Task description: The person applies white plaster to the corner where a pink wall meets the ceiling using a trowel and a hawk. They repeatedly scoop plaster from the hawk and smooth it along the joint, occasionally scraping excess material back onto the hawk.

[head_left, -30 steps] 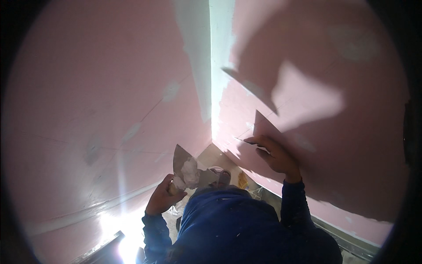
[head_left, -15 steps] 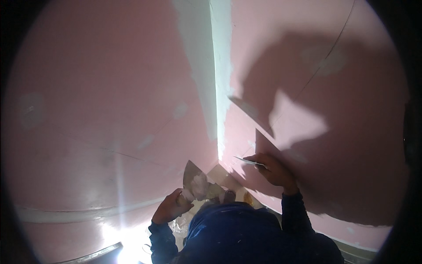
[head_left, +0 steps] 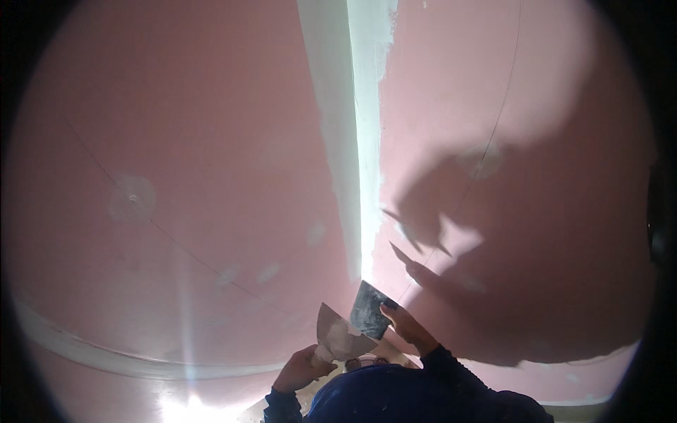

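Note:
My left hand (head_left: 300, 370) is closed round a wide putty knife (head_left: 327, 319) held low near my body, its handle hidden in the fingers. A pinkish-grey lump of compound (head_left: 340, 340) sits on that blade. My right hand (head_left: 415, 331) grips a second broad knife, a dark drywall knife (head_left: 368, 310) with pale smears across its face. Its blade stands just right of the loaded knife, below the lower end of the coated wall corner (head_left: 361, 211). Whether the two blades touch I cannot tell.
Pink board walls (head_left: 211, 141) meet at the corner, coated pale on both sides. Seams and filled patches (head_left: 132, 199) mark them. A pale band (head_left: 127, 366) runs along the lower left wall. Bright light glares at bottom left (head_left: 194, 409); my shadow (head_left: 550, 268) covers the right wall.
My right hand has moved down and left, bringing its knife beside the other one and turning the blade's face into view. My left hand sits slightly lower and further right. The view has shifted.

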Tool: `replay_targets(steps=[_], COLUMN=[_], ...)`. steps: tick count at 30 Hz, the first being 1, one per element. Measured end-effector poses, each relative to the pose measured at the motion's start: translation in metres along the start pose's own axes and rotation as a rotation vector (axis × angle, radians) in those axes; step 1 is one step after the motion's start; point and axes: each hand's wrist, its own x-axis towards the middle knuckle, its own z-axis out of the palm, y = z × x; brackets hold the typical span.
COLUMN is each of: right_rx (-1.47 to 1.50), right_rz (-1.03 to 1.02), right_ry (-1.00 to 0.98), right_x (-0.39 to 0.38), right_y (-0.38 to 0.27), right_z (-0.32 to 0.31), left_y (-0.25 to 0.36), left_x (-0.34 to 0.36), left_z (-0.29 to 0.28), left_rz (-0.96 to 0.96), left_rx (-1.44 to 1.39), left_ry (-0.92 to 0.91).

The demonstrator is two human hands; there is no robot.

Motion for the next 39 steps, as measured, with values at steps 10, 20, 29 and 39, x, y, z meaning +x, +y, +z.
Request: replay_targets(steps=[10, 20, 29, 39], right_rx=[0.476, 0.337, 0.611, -0.652], right_rz=[0.036, -0.122, -0.021, -1.001], right_ry=[0.093, -0.295, -0.430, 0.467], right_x=[0.001, 0.000, -0.005, 0.035], right_y=[0.011, 0.035, 0.013, -0.191], right_z=[0.032, 0.055, 0.080, 0.042], left_y=[0.009, -0.016, -0.012, -0.059], left_x=[-0.016, -0.012, -0.020, -0.040], left_z=[-0.011, -0.003, -0.019, -0.036], left_rz=[0.043, 0.168, 0.200, 0.261], left_rx=[0.069, -0.151, 0.036, 0.064], left_ry=[-0.043, -0.052, 0.012, 0.147])
